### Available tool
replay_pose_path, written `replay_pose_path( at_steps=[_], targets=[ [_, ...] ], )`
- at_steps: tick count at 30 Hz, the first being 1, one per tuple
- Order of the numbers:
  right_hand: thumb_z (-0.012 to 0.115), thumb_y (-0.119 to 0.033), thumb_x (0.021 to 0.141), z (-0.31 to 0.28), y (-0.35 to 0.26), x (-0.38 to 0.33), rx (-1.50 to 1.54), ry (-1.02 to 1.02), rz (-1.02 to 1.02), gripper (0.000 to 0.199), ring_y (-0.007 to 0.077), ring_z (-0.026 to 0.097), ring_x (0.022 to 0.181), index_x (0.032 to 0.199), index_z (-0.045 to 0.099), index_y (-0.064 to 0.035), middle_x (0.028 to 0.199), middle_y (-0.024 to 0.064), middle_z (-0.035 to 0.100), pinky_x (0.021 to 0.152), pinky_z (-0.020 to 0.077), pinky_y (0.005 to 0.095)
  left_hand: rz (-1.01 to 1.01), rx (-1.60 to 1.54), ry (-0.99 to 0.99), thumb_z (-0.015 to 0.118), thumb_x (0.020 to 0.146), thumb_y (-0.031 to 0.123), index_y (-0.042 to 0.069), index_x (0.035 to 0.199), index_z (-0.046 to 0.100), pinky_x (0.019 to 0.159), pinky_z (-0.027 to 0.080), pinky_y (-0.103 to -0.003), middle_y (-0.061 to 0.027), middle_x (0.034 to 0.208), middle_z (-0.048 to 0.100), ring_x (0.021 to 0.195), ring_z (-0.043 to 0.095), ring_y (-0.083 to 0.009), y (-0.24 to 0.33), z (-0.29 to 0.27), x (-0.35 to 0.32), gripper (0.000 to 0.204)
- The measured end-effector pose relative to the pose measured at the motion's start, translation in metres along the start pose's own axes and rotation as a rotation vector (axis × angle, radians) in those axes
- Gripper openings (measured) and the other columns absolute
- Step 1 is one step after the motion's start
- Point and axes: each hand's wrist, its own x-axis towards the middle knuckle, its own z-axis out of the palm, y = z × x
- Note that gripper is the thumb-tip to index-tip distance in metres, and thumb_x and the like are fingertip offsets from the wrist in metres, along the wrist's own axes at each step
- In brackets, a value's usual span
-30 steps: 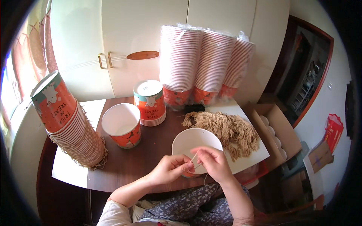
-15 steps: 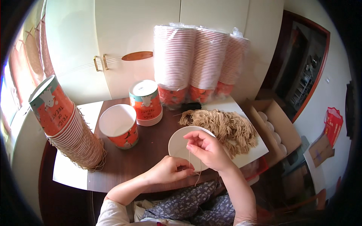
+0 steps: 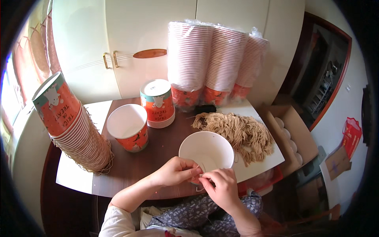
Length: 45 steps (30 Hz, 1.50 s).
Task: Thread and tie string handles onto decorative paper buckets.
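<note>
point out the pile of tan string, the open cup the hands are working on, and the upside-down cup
pile of tan string [image 3: 237,132], head view, middle of the heap
open cup [image 3: 205,152], head view, white inside
upside-down cup [image 3: 158,103], head view, orange side

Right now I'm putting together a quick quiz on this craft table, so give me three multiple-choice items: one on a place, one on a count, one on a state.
1. Where does the pile of tan string lie?
A. right of the cup being worked on
B. inside the open cup
C. on the floor

2. How many wrapped stacks of cups stand by the cabinet?
A. one
B. three
C. five

3. How does the tall stack at the left stand?
A. upright
B. leaning over
C. boxed up

Key: 1 A, the string spreads over the white sheet beside the cup that the left hand and right hand pinch; 2 B, three columns show; 3 B, it tilts leftward.
</note>
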Motion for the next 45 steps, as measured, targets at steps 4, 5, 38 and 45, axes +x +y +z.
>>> replay_pose_path(
  at_steps=[4, 5, 38, 45],
  targets=[
    [0.072, -0.008, 0.067, 0.008, -0.008, -0.012, 0.073, -0.069, 0.045, 0.016, 0.0178, 0.056, 0.062, 0.072, 0.057, -0.0101, 0.066, -0.0009, 0.057, 0.065, 0.0388, 0.0322, 0.061, 0.024, 0.023, 0.051, 0.092, 0.016, -0.004, 0.09, 0.059, 0.07, 0.05, -0.023, -0.0062, 0.082, 0.064, 0.081, 0.062, -0.0106, -0.003, -0.008, -0.005, 0.022],
    [0.071, -0.011, 0.069, 0.011, -0.008, -0.017, 0.065, -0.07, 0.014, 0.016, 0.0168, 0.056, 0.063, 0.073, 0.056, -0.011, 0.067, -0.0013, 0.056, 0.066, 0.0381, 0.0322, 0.06, 0.025, 0.03, 0.051, 0.092, 0.016, -0.004, 0.09, 0.059, 0.07, 0.05, -0.023, -0.0062, 0.082, 0.064, 0.081, 0.062, -0.0106, -0.004, -0.009, -0.006, 0.022],
    [0.073, -0.011, 0.064, 0.029, -0.002, -0.005, 0.013, 0.021, 0.028, 0.015, 0.0164, 0.056, 0.069, 0.073, 0.062, -0.0121, 0.074, -0.0035, 0.06, 0.063, 0.0377, 0.031, 0.101, 0.328, 0.202, 0.058, 0.085, 0.012, 0.0, 0.103, 0.047, 0.067, 0.05, -0.027, -0.015, 0.083, 0.067, 0.077, 0.064, -0.0144, 0.004, 0.001, -0.024, 0.025],
    [0.073, -0.009, 0.063, 0.031, 0.003, -0.007, 0.042, 0.041, 0.047, 0.014, 0.0153, 0.056, 0.068, 0.073, 0.063, -0.0123, 0.073, -0.0043, 0.06, 0.063, 0.0379, 0.0308, 0.13, 0.409, 0.2, 0.059, 0.078, 0.006, 0.001, 0.104, 0.046, 0.065, 0.05, -0.028, -0.0126, 0.082, 0.067, 0.073, 0.065, -0.0179, 0.005, 0.004, -0.026, 0.029]
  ],
)
